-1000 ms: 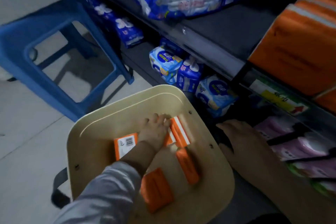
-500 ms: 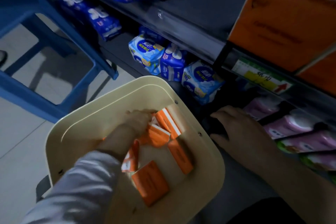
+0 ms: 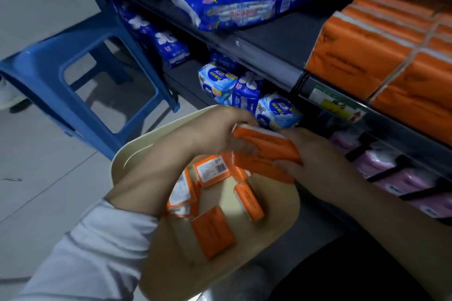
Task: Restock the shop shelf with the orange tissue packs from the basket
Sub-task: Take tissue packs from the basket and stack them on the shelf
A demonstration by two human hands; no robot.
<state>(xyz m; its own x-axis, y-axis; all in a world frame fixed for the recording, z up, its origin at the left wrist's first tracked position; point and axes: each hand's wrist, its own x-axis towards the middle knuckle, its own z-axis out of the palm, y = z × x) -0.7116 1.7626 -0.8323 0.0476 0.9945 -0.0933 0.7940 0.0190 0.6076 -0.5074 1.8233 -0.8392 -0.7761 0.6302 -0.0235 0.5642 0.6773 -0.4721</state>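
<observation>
Orange tissue packs gripped between both hands above the basket rim, beside the shelf edge.

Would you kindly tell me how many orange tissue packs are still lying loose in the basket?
5 visible: barcode pack, left pack, front pack, right pack, one under the held stack. The hands may hide others.

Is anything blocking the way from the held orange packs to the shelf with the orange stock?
Nothing visible blocks it. Both hands, left and right, hold the packs above the basket. The shelf edge and orange stock lie up and to the right, open space between. Free space beside that stock is out of frame.
</observation>
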